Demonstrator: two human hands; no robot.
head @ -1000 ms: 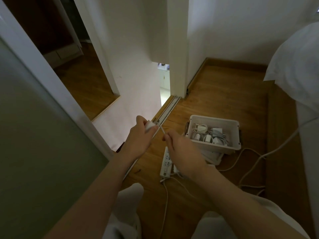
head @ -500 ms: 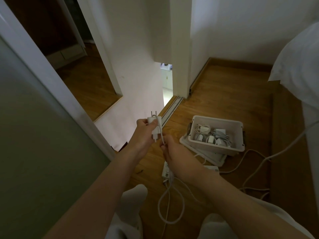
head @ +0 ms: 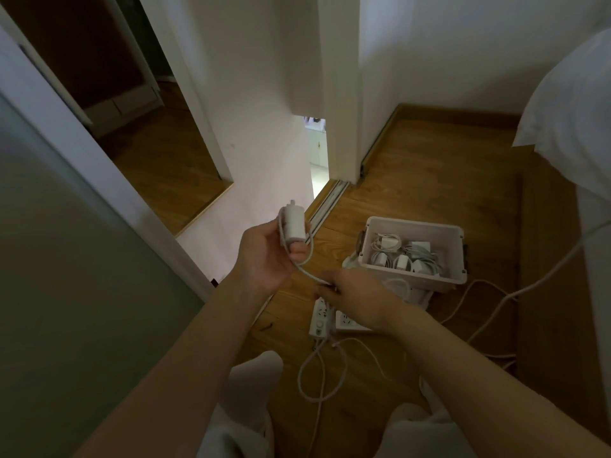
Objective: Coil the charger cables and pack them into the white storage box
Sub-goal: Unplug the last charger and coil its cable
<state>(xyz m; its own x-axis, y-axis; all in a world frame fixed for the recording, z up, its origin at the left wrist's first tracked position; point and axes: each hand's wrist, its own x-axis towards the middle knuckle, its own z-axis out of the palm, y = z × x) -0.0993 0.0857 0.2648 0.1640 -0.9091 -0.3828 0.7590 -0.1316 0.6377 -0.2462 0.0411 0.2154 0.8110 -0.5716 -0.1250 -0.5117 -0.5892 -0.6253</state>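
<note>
My left hand (head: 264, 259) holds a white charger plug (head: 293, 224) upright, prongs up. Its white cable (head: 305, 269) loops around the plug and runs down to my right hand (head: 353, 299), which pinches it. Below that hand the cable hangs in a loose loop (head: 322, 375) over the floor. The white storage box (head: 416, 282) stands on the wooden floor to the right, holding several coiled white chargers (head: 401, 256).
Two white power strips (head: 320, 317) lie on the floor under my right hand. More white cords (head: 489, 302) trail right of the box. A box lid (head: 413, 294) lies beneath the box. A sliding door track, walls and a bed edge bound the floor.
My left hand has turned the plug upright and raised it. My right hand has slid down the cable and away, and a loop of cable now hangs below it.
</note>
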